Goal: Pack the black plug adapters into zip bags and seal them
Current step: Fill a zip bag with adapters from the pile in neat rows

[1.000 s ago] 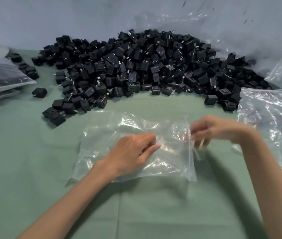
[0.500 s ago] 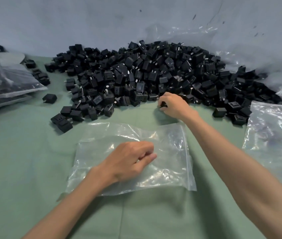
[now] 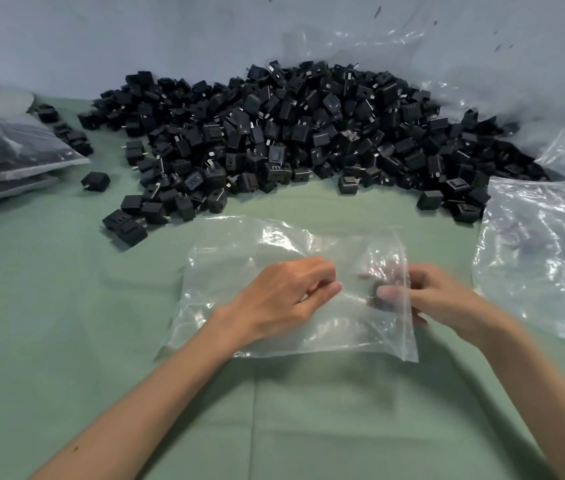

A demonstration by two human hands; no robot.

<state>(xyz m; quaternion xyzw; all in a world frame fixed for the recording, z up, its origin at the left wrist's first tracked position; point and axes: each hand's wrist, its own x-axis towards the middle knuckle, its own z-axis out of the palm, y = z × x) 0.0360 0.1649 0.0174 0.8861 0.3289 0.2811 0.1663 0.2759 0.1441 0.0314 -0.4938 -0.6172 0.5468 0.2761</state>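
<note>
While the left hand (image 3: 284,292) pins it, zip bag (image 3: 239,271): flat on the cloth at centre, mouth toward 3 o'clock.
Left hand: on top of the bag, fingers curled, pinching the upper film.
Right hand (image 3: 423,296): at the mouth, fingertips inside, clamped on one adapter (image 3: 383,301); blurred through the film.
Hands: close, not touching.
Adapter pile (image 3: 291,133): broad black heap at 12 o'clock, against the wall; strays at 10 o'clock.
Surface: green cloth (image 3: 66,341) over the whole table, one crease running to 6 o'clock.
Room: grey-blue wall (image 3: 135,36) at 12 o'clock; crumpled plastic sheet (image 3: 482,64) against it at 1 o'clock.
Spare bags (image 3: 544,254): clear stack at 3 o'clock.
Filled bags (image 3: 4,150): stacked at 9 o'clock, dark contents.
</note>
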